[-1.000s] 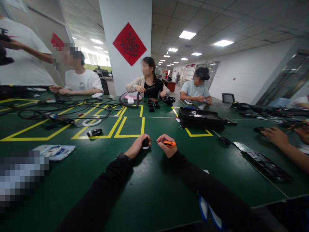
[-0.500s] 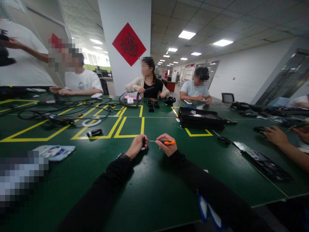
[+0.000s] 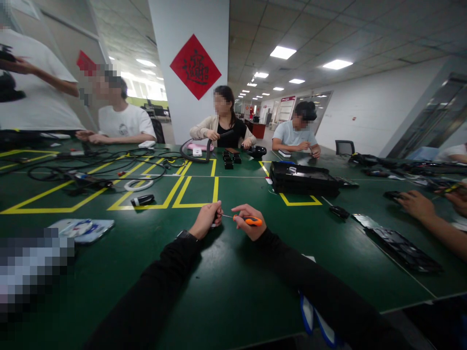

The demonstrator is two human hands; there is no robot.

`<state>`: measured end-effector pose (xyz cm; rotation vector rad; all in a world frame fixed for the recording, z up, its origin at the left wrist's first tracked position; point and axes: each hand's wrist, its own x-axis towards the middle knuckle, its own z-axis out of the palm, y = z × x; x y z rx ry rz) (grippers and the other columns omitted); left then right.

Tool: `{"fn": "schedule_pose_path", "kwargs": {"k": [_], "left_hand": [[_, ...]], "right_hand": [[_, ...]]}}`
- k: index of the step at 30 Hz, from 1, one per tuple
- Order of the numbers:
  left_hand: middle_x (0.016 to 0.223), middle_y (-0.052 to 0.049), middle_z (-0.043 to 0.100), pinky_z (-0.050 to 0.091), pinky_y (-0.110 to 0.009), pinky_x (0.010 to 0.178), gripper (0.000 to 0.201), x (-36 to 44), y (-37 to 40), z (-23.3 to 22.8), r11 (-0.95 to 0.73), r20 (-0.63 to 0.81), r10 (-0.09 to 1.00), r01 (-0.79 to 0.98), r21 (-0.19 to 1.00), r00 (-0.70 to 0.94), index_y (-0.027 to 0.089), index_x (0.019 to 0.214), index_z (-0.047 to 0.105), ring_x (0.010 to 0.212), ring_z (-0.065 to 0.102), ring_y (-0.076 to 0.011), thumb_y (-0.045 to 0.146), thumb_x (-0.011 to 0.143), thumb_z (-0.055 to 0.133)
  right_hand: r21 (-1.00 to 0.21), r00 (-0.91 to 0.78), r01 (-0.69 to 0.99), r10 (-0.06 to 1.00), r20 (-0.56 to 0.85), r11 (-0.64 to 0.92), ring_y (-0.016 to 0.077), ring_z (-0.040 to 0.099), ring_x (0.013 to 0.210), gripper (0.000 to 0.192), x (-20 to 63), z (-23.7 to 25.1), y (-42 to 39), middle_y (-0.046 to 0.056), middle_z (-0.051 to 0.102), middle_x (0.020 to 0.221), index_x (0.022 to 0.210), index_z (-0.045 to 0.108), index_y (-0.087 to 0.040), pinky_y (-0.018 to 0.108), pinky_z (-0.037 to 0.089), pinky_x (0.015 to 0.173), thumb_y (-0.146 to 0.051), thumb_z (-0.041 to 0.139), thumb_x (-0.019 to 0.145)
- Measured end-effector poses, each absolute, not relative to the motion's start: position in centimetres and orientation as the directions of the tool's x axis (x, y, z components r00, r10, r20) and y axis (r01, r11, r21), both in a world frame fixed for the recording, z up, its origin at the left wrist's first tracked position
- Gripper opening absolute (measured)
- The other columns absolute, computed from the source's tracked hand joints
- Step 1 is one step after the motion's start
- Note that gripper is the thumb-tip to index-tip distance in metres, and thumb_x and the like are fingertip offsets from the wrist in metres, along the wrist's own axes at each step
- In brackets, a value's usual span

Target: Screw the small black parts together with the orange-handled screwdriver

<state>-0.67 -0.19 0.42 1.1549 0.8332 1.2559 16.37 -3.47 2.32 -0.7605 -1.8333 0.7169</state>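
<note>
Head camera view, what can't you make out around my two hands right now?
- Small black part: almost wholly covered by the closed left hand.
- Orange-handled screwdriver: its tip vanishes behind the left fingers; the right hand covers part of the handle.
- Blue-and-white object at the green table edge: hidden by the right sleeve.

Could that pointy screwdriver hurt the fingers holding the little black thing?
Maybe. The screwdriver in the right hand points straight at the left hand, which is closed around a small part that is mostly hidden. If the tip slips off, it could poke those fingers. The part is also held above the table, not resting on it, so it could twist or drop.
</note>
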Motion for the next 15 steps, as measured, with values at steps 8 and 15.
{"fn": "schedule_pose_path", "kwargs": {"k": [8,15], "left_hand": [[0.052,0.004,0.041,0.027,-0.016,0.032,0.025,-0.60,-0.35,0.55,-0.041,0.097,0.974,-0.264,0.964,0.202,0.016,0.061,0.041,0.034,0.035,-0.0034,0.037,0.074,0.046],[0.049,0.004,0.041,0.031,-0.017,0.032,0.027,-0.32,-0.48,0.52,-0.108,0.139,0.966,-0.148,0.983,0.216,0.016,0.060,0.043,0.032,0.037,-0.0047,0.037,0.075,0.044]], "right_hand": [[-0.687,-0.327,0.189,0.705,0.630,0.702,0.0096,0.046,0.056,0.013,16.36,2.45,-3.50,0.000,0.051,0.067,0.081,0.057,-0.017,0.022,0.038,0.053,-0.022,0.054,0.069],[-0.770,-0.264,0.168,0.781,0.566,0.615,0.0078,0.040,0.045,0.011,16.48,2.25,-3.04,-0.005,0.046,0.054,0.079,0.051,-0.017,0.021,0.034,0.047,-0.023,0.054,0.071]]}}
